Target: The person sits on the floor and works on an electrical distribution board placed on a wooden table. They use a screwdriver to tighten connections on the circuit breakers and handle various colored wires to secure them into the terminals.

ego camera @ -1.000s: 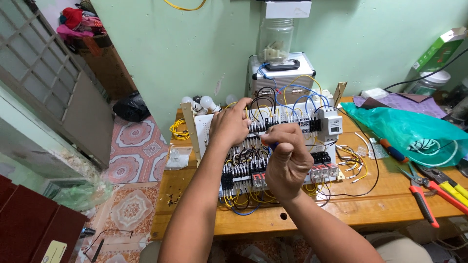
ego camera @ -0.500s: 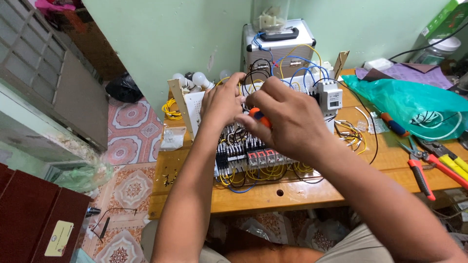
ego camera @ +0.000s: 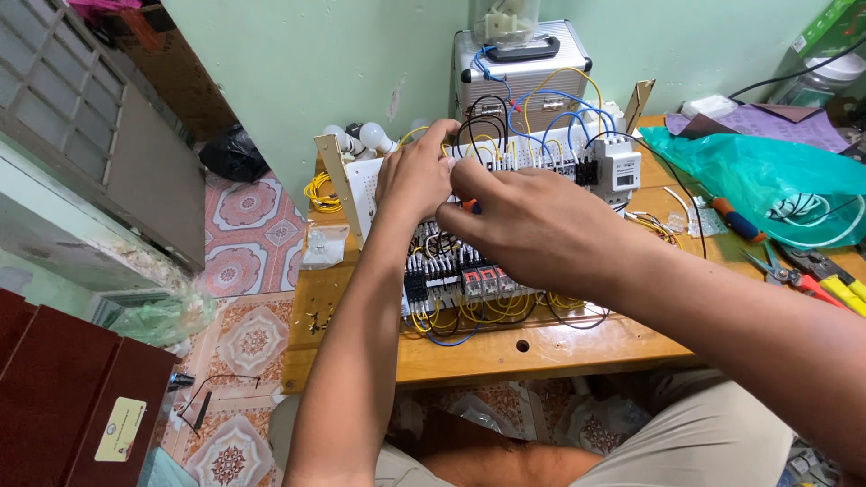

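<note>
Left hand: fingers curled onto the top of the wiring panel, grip unclear. Right hand: closed round an orange-handled tool, tip hidden. Panel: propped aslant on the wooden worktop, mid-bench. Silver case behind; green bag and pliers to the right.
</note>
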